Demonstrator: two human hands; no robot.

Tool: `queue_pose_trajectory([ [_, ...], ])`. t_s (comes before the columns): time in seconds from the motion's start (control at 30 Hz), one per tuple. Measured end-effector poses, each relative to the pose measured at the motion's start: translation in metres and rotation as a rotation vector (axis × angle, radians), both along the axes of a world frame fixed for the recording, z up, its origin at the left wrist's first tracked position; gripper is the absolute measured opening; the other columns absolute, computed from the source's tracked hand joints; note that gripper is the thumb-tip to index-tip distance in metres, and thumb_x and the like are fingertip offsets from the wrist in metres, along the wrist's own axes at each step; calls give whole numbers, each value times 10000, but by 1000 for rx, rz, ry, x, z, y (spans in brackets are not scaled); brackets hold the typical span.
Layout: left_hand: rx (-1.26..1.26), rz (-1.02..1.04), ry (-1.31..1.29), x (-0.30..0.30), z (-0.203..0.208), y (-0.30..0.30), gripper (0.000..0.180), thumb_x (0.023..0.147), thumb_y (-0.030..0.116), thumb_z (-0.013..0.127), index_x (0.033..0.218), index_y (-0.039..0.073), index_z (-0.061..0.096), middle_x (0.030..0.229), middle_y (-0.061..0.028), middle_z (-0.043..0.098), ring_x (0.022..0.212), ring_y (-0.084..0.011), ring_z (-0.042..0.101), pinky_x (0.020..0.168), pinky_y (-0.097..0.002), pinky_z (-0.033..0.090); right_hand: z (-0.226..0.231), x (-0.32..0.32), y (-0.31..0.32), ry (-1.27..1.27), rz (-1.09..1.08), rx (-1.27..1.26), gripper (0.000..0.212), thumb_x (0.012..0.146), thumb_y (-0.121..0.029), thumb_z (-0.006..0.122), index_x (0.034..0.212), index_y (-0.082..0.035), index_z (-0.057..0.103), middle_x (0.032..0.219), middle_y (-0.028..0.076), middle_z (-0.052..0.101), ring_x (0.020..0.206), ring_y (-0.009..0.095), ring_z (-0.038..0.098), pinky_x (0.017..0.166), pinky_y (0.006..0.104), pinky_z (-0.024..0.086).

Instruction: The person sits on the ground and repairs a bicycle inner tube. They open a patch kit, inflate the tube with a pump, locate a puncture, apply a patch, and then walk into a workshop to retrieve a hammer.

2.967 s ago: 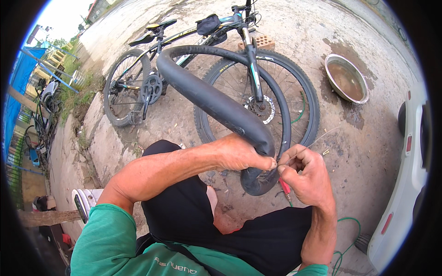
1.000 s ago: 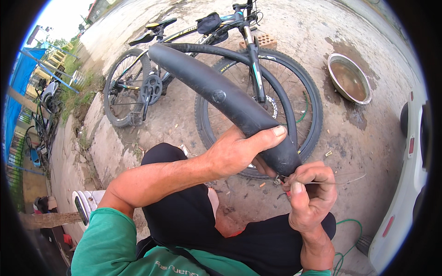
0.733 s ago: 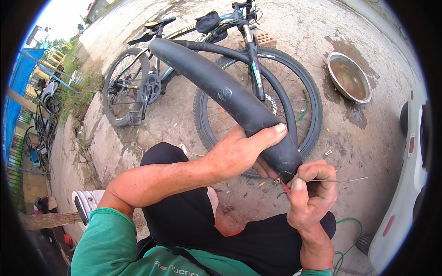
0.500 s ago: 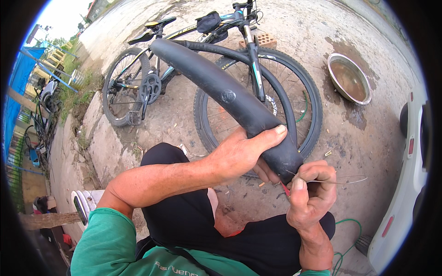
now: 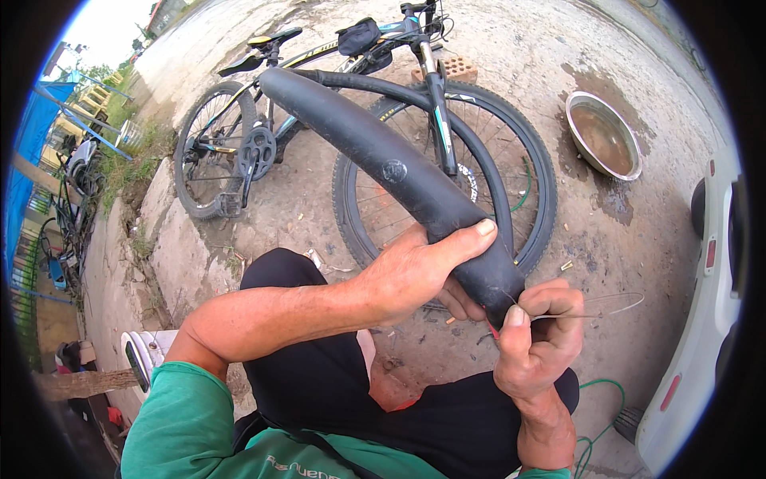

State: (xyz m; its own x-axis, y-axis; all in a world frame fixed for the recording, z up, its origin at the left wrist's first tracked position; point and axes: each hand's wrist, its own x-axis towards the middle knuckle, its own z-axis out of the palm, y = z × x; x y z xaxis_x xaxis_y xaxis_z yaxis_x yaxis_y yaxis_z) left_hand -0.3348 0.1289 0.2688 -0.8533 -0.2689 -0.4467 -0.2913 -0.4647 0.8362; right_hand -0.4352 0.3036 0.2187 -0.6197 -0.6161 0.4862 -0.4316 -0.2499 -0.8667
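A swollen black inner tube (image 5: 339,124) slants across the middle, with a round mark on its upper side. My left hand (image 5: 423,267) is wrapped round its lower part, thumb on top and fingers underneath. At the tube's near end, my right hand (image 5: 542,335) pinches a thin wire (image 5: 614,311). One tip of the wire meets the rubber there, and the rest loops out to the right past my knuckles. Something small and red shows just under the tube between my hands; its kind is hidden. A narrower stretch of tube curves behind, past the bicycle's fork.
A bicycle (image 5: 307,60) stands in front of me, its front wheel (image 5: 550,188) close beyond the tube. A metal basin (image 5: 604,134) of murky water sits at the far right. Nearer on that side are a white vehicle (image 5: 698,335) and a green hose (image 5: 618,391). Behind the fork lies a brick (image 5: 459,68).
The wire's loop has shifted slightly up and right, and my right fingers sit closer against the tube's end. My left hand keeps its hold.
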Motion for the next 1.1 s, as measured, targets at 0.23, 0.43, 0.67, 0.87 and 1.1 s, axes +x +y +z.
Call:
queue_pose_trajectory([
  [0.23, 16, 0, -5, -1, -2, -1, 499, 1095, 455, 542, 1252, -18, 567, 1090, -171, 710, 954, -290, 743, 751, -427, 648, 1, -1, -1, 12, 12, -18, 207, 873, 4, 665, 1013, -10, 513, 878, 90, 590, 685, 95, 511, 607, 261, 454],
  [0.43, -53, -56, 26, 0, -1, -4, 516, 1090, 453, 555, 1271, -31, 569, 1127, -187, 709, 982, -294, 740, 768, -426, 650, -2, 1, -1, -107, -6, -27, 197, 891, -11, 663, 1020, -8, 515, 875, 99, 594, 694, 103, 537, 611, 269, 470],
  [0.67, -20, -56, 53, -1, 0, -4, 511, 1096, 450, 542, 1240, -39, 583, 1130, -204, 713, 983, -298, 739, 781, -428, 646, -4, -1, 0, -99, -1, -24, 190, 896, -18, 670, 1014, -8, 521, 874, 102, 601, 709, 112, 546, 622, 276, 476],
  [0.87, -25, -49, 50, -1, 2, -3, 505, 1099, 457, 536, 1204, -33, 590, 1098, -218, 717, 930, -296, 746, 770, -425, 644, -4, -2, -1, -52, -11, -20, 195, 886, 2, 672, 1011, -8, 522, 873, 98, 603, 704, 106, 535, 610, 274, 470],
  [1.1, -17, -53, 53, 0, 1, -3, 503, 1101, 454, 532, 1214, -35, 581, 1090, -212, 712, 930, -290, 745, 768, -427, 647, -4, -4, -3, 45, -1, -35, 193, 880, 24, 677, 1000, -8, 529, 857, 81, 604, 683, 95, 534, 591, 256, 461],
])
